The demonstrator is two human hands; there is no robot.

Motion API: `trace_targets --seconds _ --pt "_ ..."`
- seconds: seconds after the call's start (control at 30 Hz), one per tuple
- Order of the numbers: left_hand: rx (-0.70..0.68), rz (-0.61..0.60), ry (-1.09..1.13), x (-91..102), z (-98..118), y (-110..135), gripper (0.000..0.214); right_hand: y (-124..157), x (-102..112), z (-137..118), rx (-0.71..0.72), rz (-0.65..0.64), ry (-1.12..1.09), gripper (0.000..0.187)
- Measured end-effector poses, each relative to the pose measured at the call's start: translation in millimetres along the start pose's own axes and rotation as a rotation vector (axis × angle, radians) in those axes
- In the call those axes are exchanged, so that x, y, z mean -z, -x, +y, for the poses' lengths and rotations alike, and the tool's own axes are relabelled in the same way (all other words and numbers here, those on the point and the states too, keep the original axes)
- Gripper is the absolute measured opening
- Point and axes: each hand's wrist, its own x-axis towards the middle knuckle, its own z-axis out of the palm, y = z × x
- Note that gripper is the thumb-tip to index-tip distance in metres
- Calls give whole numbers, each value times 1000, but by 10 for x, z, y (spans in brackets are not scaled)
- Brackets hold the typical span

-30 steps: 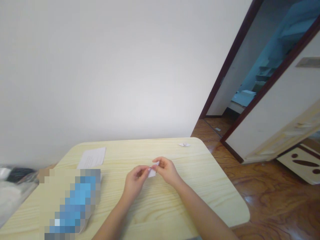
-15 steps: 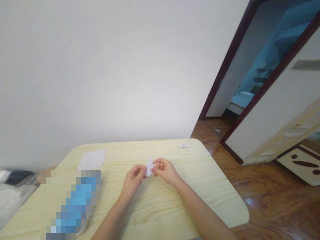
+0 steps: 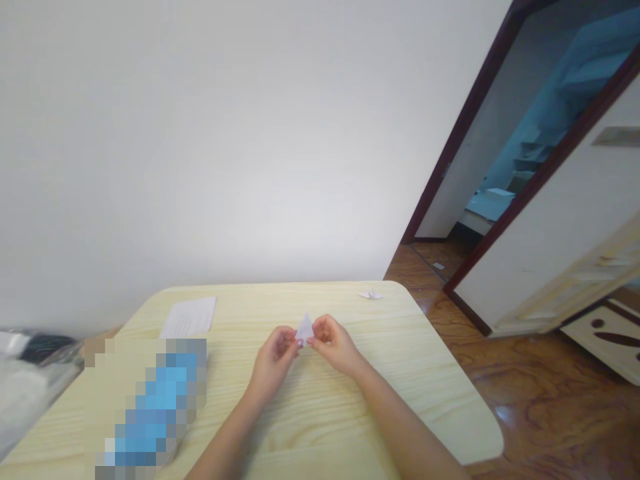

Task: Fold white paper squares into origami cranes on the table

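Note:
Between my two hands is a small piece of folded white paper (image 3: 305,327), roughly triangular with its point facing away from me. My left hand (image 3: 276,353) pinches its lower left corner between thumb and fingers. On the other side, my right hand (image 3: 336,341) grips the lower right corner the same way. Both hands are just above the pale wooden table (image 3: 310,413). A small folded paper shape with pointed wings (image 3: 371,295), like a paper crane, rests near the far right edge.
A white sheet of paper (image 3: 189,317) with faint lines lies at the table's far left. Nearer, a pixelated blue area (image 3: 160,400) hides an object. Behind the table rises a white wall (image 3: 250,147). To the right are a doorway and wooden floor (image 3: 545,387).
The folded paper has turned from a narrow diamond outline to a wider triangle. My fingers have shifted to its lower corners. The view has moved slightly.

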Motion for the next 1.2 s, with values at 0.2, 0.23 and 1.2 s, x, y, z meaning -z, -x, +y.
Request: trace_targets --seconds 0.2,0.23,1.2 --pt "111 16 124 -16 52 -10 31 12 1 -65 37 25 59 7" --pt "130 7 144 -11 68 -11 32 12 6 -81 58 25 71 4" --pt "85 -32 70 18 74 -7 24 36 22 -163 -53 16 106 18"
